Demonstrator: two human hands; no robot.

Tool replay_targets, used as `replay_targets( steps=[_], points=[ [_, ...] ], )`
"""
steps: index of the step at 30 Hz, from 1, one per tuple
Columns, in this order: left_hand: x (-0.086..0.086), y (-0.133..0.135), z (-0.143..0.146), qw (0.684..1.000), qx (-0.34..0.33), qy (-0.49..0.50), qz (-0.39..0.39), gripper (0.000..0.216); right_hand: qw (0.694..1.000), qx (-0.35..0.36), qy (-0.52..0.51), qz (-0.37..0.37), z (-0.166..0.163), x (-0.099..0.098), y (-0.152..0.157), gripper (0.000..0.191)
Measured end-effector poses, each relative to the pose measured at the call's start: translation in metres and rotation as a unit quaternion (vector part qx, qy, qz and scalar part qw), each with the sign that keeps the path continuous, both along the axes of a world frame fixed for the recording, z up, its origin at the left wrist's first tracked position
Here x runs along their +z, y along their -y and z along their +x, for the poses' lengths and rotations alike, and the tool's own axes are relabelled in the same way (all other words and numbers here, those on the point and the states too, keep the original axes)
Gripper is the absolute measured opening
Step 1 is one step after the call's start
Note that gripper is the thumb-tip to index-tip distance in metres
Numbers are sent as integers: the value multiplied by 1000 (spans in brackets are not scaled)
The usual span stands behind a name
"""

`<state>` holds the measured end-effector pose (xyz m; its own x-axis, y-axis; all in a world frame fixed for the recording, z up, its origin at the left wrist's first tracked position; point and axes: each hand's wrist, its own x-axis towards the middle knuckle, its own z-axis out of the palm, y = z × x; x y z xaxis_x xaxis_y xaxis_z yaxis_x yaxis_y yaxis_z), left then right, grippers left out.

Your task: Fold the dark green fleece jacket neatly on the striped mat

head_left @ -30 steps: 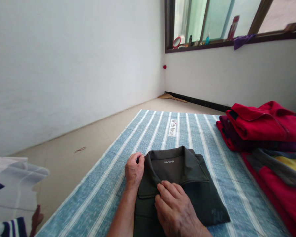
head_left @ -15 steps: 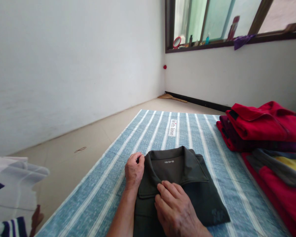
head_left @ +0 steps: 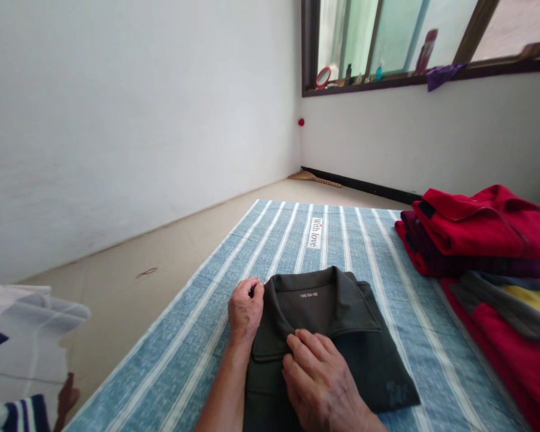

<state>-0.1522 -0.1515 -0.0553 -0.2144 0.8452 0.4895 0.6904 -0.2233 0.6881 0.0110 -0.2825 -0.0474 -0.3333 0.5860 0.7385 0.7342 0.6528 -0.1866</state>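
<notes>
A dark green collared shirt lies folded, its collar at the far end and a size print inside the neck. My left hand is closed at the collar's left corner, fingers curled around the shirt's edge. Over the front of the neck opening rests my right hand, its fingers bent and drawn together on the collar point. The thumb of that hand is mostly hidden, and so is the cloth under its palm. Beneath the shirt spreads a blue cloth with white stripes and a "With love" label.
Folded red garments are stacked at the right, with a red, grey and yellow garment in front. White and navy fabric is at the lower left. Past the cloth's left edge is tiled floor. A brush-like wooden item lies in the corner.
</notes>
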Motion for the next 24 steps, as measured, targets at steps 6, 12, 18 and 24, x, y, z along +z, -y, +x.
replay_targets(
  steps=[6, 12, 18, 24],
  points=[
    [-1, -2, 0, 1000, 1, 1, -1, 28, 1000, 0, -4, 7, 0, 2, 0, 18],
    [-2, -1, 0, 1000, 2, 1, 3, 28, 1000, 2, 2, 4, 0, 2, 0, 18],
    [-1, -1, 0, 1000, -2, -1, 6, 28, 1000, 1, -5, 7, 0, 2, 0, 18],
    [-1, -1, 0, 1000, -2, -4, 7, 26, 1000, -3, 1, 6, 0, 0, 0, 18]
  ],
)
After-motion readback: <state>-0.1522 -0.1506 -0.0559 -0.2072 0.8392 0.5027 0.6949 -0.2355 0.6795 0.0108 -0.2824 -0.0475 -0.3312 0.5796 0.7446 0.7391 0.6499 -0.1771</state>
